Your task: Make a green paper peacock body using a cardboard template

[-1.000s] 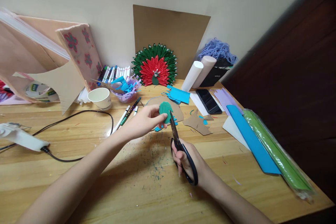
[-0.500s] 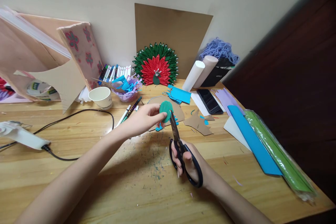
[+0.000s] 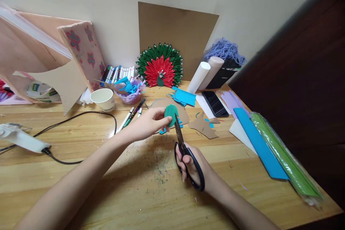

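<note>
Between the thumb and fingers of my left hand [image 3: 152,122] is a small green rounded piece [image 3: 171,114], perhaps coloured card, held up over the table. My right hand [image 3: 192,165] grips black-handled scissors [image 3: 180,133], thumb and fingers through the loops. Their blade tips point up at the right edge of the green piece; whether they touch it I cannot tell. Behind my left hand lies a brown cardboard disc [image 3: 183,114] with blue fringed paper [image 3: 163,130] near it. A brown cardboard offcut [image 3: 204,125] is to the right.
A red and green peacock-like craft [image 3: 164,66] stands before a brown board [image 3: 175,25]. At left are a paper cup [image 3: 102,100], a scrap bowl [image 3: 129,96] and a white corded tool [image 3: 24,139]. A phone [image 3: 215,103] and a green wrapped roll [image 3: 283,154] lie at right.
The green piece has shifted slightly right in my left hand's hold. The scissor handles have drawn closer together, and my right hand has turned a little.
</note>
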